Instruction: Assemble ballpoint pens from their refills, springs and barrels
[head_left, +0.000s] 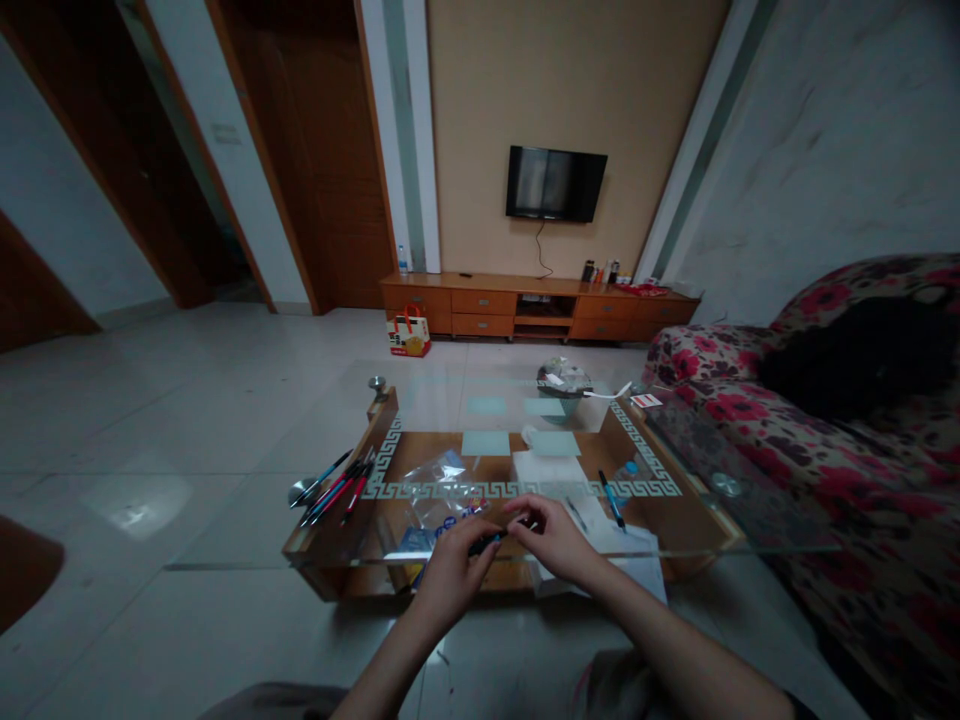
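Observation:
My left hand (456,562) is closed around a dark pen (486,542) with a bluish part, held over the front edge of the glass coffee table. Close beside it, my right hand (553,538) pinches a small dark piece (529,522) near the pen's end; I cannot make out what it is. A clear plastic bag (444,488) lies just beyond my left hand. To the left is a loose bunch of pens (337,490) in black, blue and red. Right of my hands, a blue and black pen (612,500) lies above some white paper (637,545).
The glass tabletop (247,545) has a wooden base below. A plastic-wrapped bundle (564,377) sits at its far end beside a white cable (609,392). A flowered sofa (735,410) flanks the right. A TV cabinet (480,300) and a carton bag (409,333) stand farther back.

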